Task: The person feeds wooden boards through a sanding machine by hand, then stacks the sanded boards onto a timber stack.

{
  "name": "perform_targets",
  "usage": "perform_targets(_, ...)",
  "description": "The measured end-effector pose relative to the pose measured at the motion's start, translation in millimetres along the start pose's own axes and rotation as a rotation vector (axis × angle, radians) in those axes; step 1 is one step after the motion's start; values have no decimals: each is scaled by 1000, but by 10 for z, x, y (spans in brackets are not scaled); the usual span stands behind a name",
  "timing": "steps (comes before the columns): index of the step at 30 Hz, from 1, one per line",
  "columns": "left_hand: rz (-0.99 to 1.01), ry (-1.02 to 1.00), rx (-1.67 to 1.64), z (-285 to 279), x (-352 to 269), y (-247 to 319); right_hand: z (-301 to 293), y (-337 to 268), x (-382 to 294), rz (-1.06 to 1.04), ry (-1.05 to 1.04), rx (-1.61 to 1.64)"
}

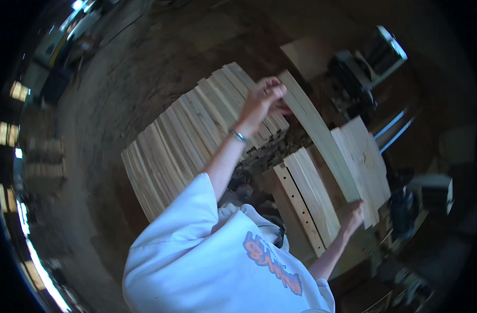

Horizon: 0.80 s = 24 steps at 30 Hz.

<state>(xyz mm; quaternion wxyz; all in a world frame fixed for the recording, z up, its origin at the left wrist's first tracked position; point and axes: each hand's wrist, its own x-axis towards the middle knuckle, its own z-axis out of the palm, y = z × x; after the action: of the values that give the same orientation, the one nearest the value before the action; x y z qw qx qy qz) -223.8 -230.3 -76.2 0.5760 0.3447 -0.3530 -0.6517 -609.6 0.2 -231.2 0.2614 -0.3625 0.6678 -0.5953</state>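
Note:
A long, narrow wooden board (320, 129) is held up slantwise in front of me, between my two hands. My left hand (264, 98), with a metal band at its wrist, grips the far end by its edge; its fingers are slightly blurred. At the near end, my right hand (352, 217) is closed around the board's lower tip. Beneath the board, several pale planks (315, 187) lie beside a wooden strip with a row of holes (301, 209). More wide, pale boards (361, 164) lie just beyond it on the right.
A large stack of narrow boards (183, 137) stands at my left, its cut ends facing the work area. Dark machinery (350, 74) is at the upper right, with a motor-like unit (403, 211) at the right. Two pale rails (393, 131) stick out beyond the boards.

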Motion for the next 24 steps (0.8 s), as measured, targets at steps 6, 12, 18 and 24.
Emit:
perform_targets(6, 646, 376, 293, -1099, -536, 2048, 2506, -1302, 631, 33, -432, 396)
perform_targets(12, 1217, 907, 420, -1833, -993, 2746, 3629, -1844, -368, -74, -822, 141)
perform_targets(18, 593, 1385, 1046, -3429, -1079, 1837, 3998, -971, -2152, 124, -1599, -237)
perform_targets(24, 281, 1412, 774, -4352, -3586, 504, 4206, -524, -2923, -68, -1941, -669)
